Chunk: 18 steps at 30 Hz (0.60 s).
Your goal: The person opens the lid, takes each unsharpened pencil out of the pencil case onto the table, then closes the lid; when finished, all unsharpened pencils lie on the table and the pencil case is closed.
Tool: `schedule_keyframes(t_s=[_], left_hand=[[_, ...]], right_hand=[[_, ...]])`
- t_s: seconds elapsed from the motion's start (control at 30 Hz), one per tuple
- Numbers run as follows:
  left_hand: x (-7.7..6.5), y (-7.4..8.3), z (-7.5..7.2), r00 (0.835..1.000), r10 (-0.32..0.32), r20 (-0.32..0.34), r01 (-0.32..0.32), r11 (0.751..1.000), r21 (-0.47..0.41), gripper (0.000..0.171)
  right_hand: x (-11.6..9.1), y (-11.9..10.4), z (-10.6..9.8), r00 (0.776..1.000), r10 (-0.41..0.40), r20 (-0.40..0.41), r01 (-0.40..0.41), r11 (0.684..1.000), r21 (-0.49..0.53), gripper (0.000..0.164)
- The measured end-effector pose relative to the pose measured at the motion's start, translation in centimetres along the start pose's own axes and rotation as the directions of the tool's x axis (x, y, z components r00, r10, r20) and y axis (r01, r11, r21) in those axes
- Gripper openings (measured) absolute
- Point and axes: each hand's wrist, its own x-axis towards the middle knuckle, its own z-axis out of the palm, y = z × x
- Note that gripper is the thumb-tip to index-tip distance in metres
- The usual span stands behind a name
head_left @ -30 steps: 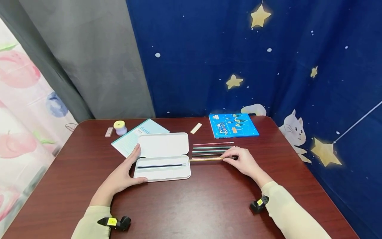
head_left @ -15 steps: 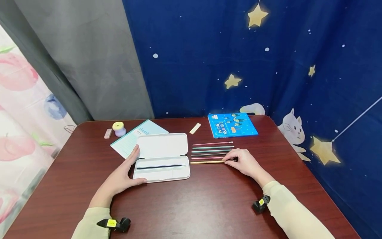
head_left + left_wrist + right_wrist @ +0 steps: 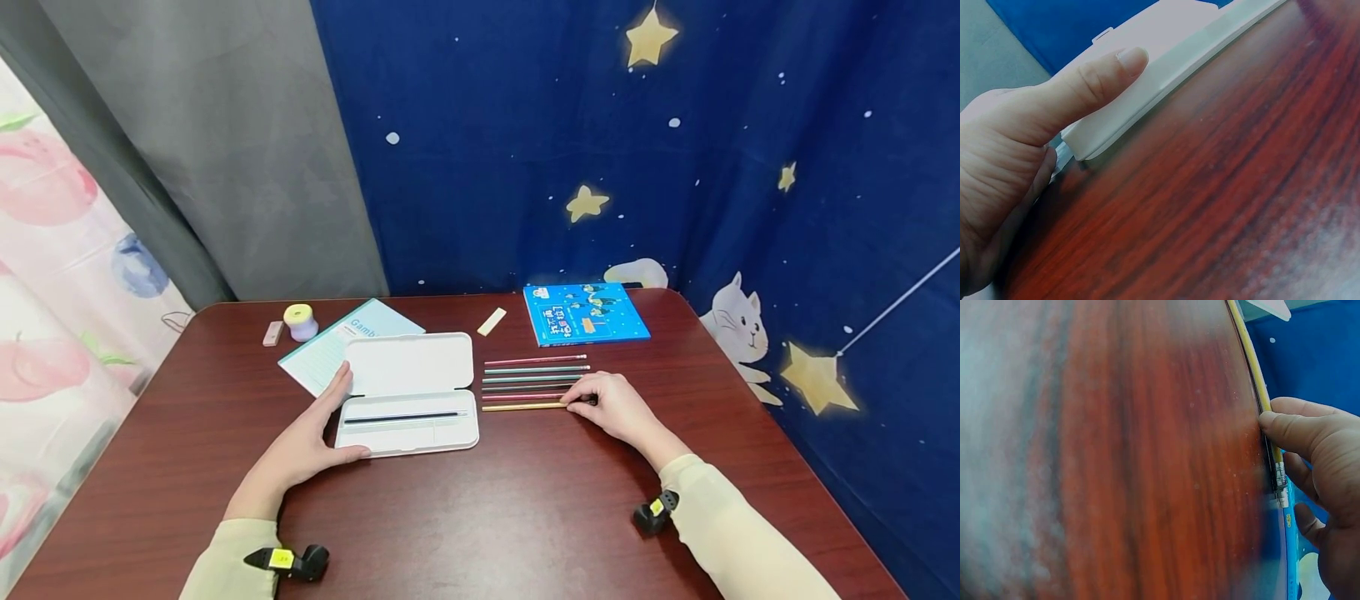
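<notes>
An open white pencil case (image 3: 450, 435) lies on the table, its lid tipped back, with a dark pencil (image 3: 405, 417) in its tray. My left hand (image 3: 303, 442) rests at the case's left end: the straight thumb touches the front corner, and the extended fingers lie by the lid. In the left wrist view, the thumb presses along the case (image 3: 1147, 81). To the right, my right hand (image 3: 611, 407) pinches a yellow pencil (image 3: 521, 407) near its eraser end, between thumb and forefinger. Several pencils (image 3: 528, 379) lie in a row just beyond it.
A light-green notebook (image 3: 311, 365) lies partly behind the case. Beyond are a yellow-topped spool-shaped object (image 3: 302, 323), a small pinkish block (image 3: 273, 333), a cream eraser-like bar (image 3: 492, 322) and a blue book (image 3: 588, 315). Curtains hang behind the table (image 3: 480, 525).
The yellow pencil, its tip at first by the case's right edge, has moved slightly toward me and right, lining up below the row. My left hand holds its place.
</notes>
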Motion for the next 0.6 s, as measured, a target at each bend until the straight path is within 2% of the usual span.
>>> schedule_keyframes(t_s=[0.37,0.47,0.6], left_hand=[[0.0,-0.02,0.01,1.0,0.004,-0.004,-0.004,1.0,0.0,0.121],[-0.01,-0.07,0.09,1.0,0.007,-0.008,-0.007,1.0,0.003,0.121],[0.06,-0.05,0.09,1.0,0.013,-0.009,-0.013,1.0,0.0,0.122]], right_hand=[[-0.06,-0.21,-0.03,1.0,-0.004,-0.015,0.004,1.0,-0.016,0.019],[0.03,-0.36,-0.2,0.999,0.014,-0.043,-0.012,0.999,0.032,0.018],[0.46,-0.92,-0.63,0.993,0.063,-0.102,-0.048,0.988,0.148,0.019]])
